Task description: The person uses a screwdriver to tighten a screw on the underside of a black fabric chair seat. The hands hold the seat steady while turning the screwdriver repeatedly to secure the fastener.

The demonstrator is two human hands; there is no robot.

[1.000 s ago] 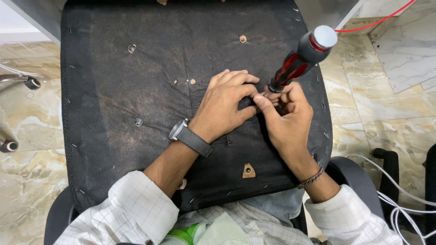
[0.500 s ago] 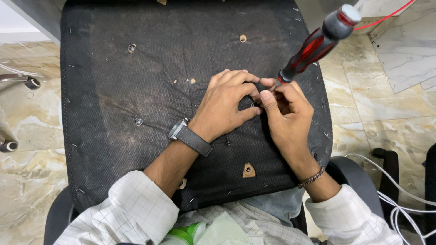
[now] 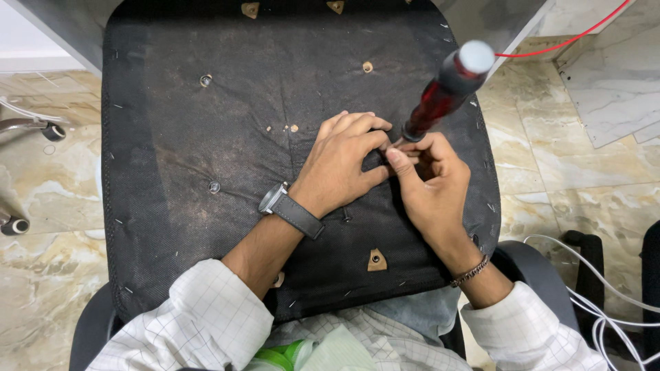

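The screwdriver point(image 3: 440, 93) is pinched low by the right hand point(image 3: 430, 182), handle tilted up-right; the left hand point(image 3: 344, 161), fingers curled, is pressed beside its tip.

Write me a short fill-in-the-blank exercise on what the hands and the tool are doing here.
1. The screwdriver has a translucent ____ handle.
2. The left hand wears a ____ on its wrist.
3. The right hand wears a ____ on its wrist.
4. Both hands rest on the black ____ underside.

Missing words: red; watch; bracelet; chair seat
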